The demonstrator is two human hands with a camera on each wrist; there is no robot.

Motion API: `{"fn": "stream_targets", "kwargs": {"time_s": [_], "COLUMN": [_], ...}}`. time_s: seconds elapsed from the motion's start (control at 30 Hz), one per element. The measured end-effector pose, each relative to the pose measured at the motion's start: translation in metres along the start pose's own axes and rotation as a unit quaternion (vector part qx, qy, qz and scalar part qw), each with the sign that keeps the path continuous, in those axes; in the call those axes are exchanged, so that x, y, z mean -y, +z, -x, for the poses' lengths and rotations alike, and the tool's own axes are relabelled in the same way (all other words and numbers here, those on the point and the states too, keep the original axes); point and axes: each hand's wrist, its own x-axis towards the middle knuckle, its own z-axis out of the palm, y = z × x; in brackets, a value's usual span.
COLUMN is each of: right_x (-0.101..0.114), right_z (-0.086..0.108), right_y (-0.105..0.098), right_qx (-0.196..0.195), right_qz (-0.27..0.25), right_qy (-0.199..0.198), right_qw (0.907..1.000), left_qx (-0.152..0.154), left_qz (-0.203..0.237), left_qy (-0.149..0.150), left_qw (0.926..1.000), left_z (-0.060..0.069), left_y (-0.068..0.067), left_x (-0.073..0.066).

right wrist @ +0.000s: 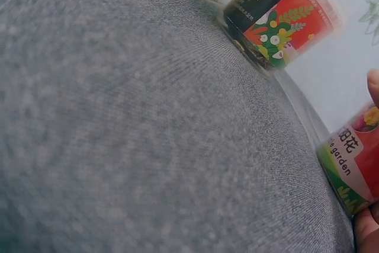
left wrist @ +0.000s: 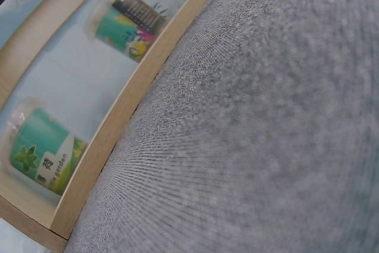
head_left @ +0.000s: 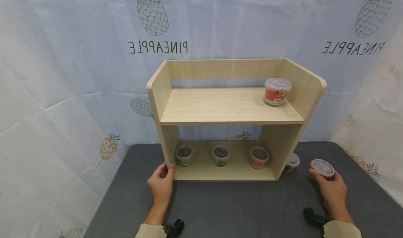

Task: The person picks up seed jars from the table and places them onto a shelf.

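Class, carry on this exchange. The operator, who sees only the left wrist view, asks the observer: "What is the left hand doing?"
Observer: The left hand grips the shelf unit by its left side, near the bottom.
Operator: And the right hand?
Observer: It holds a red-labelled cup, outside the unit on the right.
Operator: What's on the upper shelf?
Observer: A lidded tub with a red label, near the right end.

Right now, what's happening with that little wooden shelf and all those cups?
A person's right hand grips a red-labelled cup to the right of the wooden shelf, while the left hand holds the shelf's lower left side. One cup stands at the right of the upper level, three cups stand along the lower level, and another cup sits just outside the shelf's right side.
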Motion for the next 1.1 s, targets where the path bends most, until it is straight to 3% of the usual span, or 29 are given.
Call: {"fn": "stream_targets", "kwargs": {"time_s": [0.6, 0.9, 1.1], "right_x": [0.001, 0.016, 0.052], "right_z": [0.01, 0.031, 0.054], "right_y": [0.0, -0.004, -0.011], "right_qx": [-0.019, -0.068, -0.104], "right_qz": [-0.02, -0.079, -0.14], "right_qy": [-0.002, -0.068, -0.137], "right_qw": [0.9996, 0.9922, 0.975], "left_qx": [-0.004, -0.003, -0.005], "left_qz": [-0.014, -0.01, -0.012], "left_qy": [0.0, -0.002, -0.002], "left_qw": [0.9999, 0.9999, 0.9999], "left_z": [0.0, 0.0, 0.0], "left_y": [0.0, 0.0, 0.0], "left_x": [-0.003, -0.003, -0.004]}}
